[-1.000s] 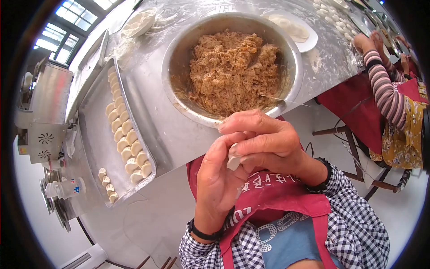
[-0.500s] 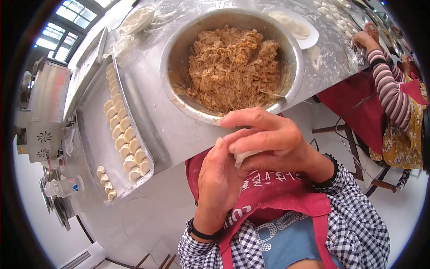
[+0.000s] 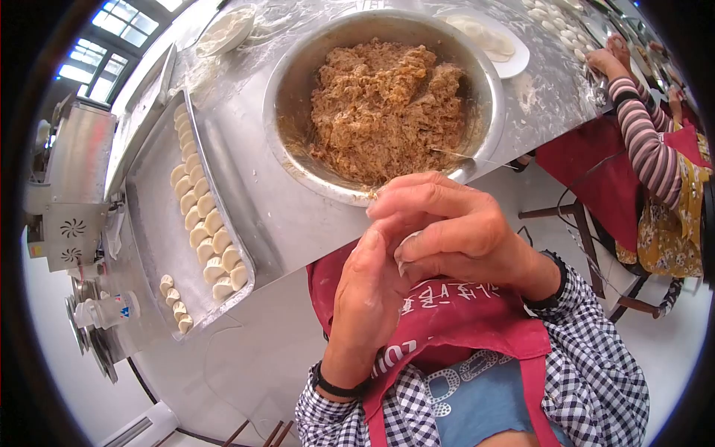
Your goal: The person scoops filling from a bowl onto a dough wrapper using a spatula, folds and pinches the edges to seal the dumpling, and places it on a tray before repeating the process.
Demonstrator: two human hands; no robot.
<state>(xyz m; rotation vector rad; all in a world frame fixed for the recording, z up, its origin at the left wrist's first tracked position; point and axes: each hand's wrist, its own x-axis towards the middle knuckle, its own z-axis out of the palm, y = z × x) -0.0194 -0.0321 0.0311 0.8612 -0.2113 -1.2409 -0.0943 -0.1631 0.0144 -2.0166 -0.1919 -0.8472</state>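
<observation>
White dough (image 3: 407,241) is peeking out between the right hand (image 3: 471,232), whose nearly closed fingers are pinching it, and the left hand (image 3: 363,289), whose grip is hiding, as is the dough's long side.

A single head-worn camera looks forward and steeply down over the wearer's apron (image 3: 477,331), with the left fingers (image 3: 363,261) and right fingers (image 3: 421,200) near the lens, just below mid-picture. The very wide view bends straight lines and ends in dark, rounded corners. The near edge of the bench (image 3: 249,175) slants upward to the right; its top runs away toward the upper border, windows (image 3: 119,41) appearing at upper left.
</observation>
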